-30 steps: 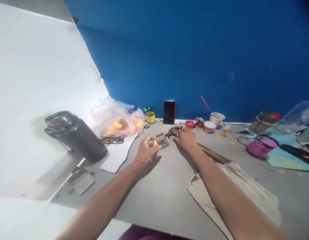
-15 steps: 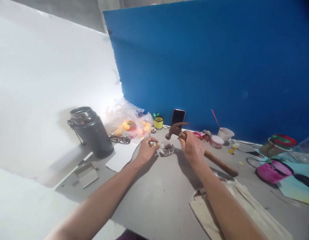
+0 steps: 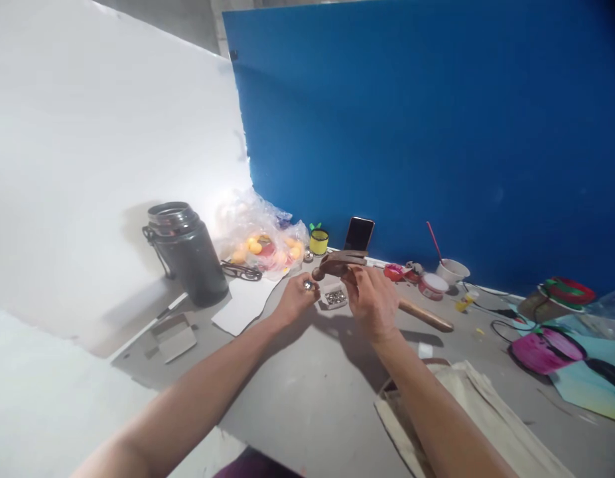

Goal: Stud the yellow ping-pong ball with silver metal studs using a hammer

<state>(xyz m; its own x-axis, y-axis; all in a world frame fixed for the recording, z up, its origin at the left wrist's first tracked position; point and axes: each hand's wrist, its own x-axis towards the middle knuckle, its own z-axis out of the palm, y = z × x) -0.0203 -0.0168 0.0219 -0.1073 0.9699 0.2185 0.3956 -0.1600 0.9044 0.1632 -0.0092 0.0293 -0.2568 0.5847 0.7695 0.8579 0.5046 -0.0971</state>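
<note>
My right hand [image 3: 375, 302] is wrapped round a claw hammer [image 3: 425, 315]. Its rusty head points left and its wooden handle comes out to the right below the hand. My left hand [image 3: 296, 299] is closed, with its fingertips together just below and left of the hammer's striking face. Something shiny [image 3: 308, 285], perhaps a ring, shows at its fingers; what the fingertips pinch is too small to make out. Between the hands stands a small open box [image 3: 336, 297] of little metal pieces.
A dark flask [image 3: 188, 259], glasses [image 3: 241, 271], white paper [image 3: 248, 302] and an empty carton [image 3: 174, 338] lie left. Behind are a plastic bag of orange balls [image 3: 267, 245] and a phone [image 3: 359, 234]. A white cup [image 3: 452, 271], pink pot [image 3: 546, 350] and cloth bag [image 3: 479, 411] lie right.
My right hand has brought the hammer left and down, so its head now hangs close over my left fingertips. The left hand stays closed in nearly the same place. The view has shifted slightly.
</note>
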